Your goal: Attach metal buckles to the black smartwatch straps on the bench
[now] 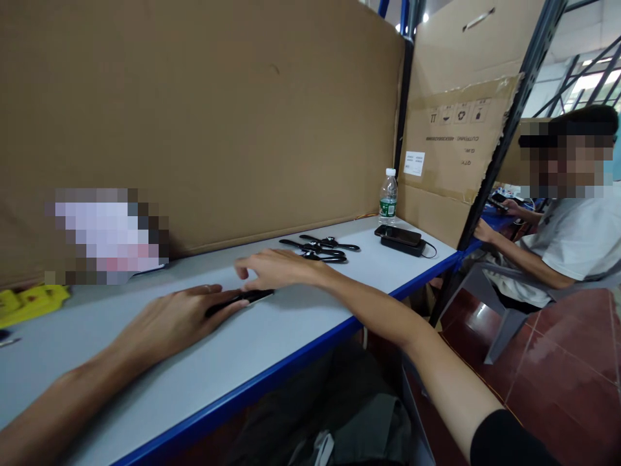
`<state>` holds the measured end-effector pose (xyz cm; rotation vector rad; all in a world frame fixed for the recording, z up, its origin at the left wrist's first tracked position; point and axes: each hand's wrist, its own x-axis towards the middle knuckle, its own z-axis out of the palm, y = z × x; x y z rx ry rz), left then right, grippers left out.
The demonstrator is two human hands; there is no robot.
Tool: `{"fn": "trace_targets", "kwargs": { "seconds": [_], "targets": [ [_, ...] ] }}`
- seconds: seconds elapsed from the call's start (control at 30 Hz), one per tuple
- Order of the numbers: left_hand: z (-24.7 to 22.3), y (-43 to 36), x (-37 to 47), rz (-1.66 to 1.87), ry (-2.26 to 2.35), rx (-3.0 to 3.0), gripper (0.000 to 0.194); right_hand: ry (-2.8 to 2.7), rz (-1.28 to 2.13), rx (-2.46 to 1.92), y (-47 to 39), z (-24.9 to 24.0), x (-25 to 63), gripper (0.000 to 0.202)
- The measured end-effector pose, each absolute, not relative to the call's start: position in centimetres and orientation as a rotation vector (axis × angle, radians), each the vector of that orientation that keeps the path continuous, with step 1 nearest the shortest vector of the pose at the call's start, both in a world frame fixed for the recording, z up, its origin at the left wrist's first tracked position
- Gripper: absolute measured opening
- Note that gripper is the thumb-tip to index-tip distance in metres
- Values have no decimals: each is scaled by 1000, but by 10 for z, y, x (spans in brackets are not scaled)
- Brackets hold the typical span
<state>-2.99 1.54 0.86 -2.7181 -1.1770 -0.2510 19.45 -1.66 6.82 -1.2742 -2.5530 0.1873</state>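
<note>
Hands flat, fingers loosely spread on a black strip, grey bench against cardboard wall.

Beside the water bottle, the black straps are too small to identify, while the left hand covers most of a slim black object, and a pixelated patch hides something farther left.

On the desk, a flat strip lies under the left hand's fingers and touches the right hand's fingers. Beyond the right fingers lie cables, then a phone and a bottle.
</note>
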Motion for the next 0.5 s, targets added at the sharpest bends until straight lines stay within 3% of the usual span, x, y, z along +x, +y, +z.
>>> {"fn": "trace_targets", "kwargs": {
  "seconds": [0.3,0.5],
  "targets": [
    [20,1,-25,-276,-1053,-2773,58,-2639,-23,-1452,-21,56,187,29],
    [19,2,-25,-324,-1043,-2790,54,-2417,334,-1272,-22,77,197,31]
  ]
}}
